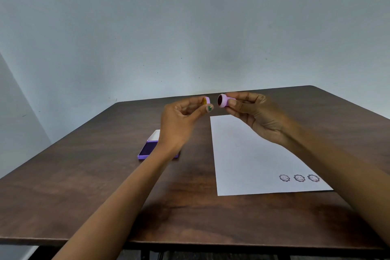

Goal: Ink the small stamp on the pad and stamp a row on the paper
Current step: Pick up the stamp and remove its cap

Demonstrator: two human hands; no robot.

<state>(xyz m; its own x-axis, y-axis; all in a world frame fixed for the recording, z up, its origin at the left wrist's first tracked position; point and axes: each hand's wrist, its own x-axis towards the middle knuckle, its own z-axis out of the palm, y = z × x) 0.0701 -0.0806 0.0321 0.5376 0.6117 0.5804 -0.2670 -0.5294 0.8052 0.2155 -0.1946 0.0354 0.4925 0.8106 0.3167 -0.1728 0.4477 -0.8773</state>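
Observation:
My right hand (256, 115) holds the small pink stamp (223, 100) in its fingertips, raised above the table, its dark inked face turned left. My left hand (181, 120) pinches the stamp's pink cap (206, 101), a short gap away from the stamp. The white paper (242, 154) lies on the table under my right hand, with three smiley flower prints (299, 178) in a row near its front right corner. The purple ink pad (147, 150) lies open to the left of the paper, partly hidden behind my left wrist.
The dark wooden table (84, 186) stands against a pale wall (190, 27). Its front edge runs along the bottom of the view. The pad's white lid (154, 135) lies flat behind the pad.

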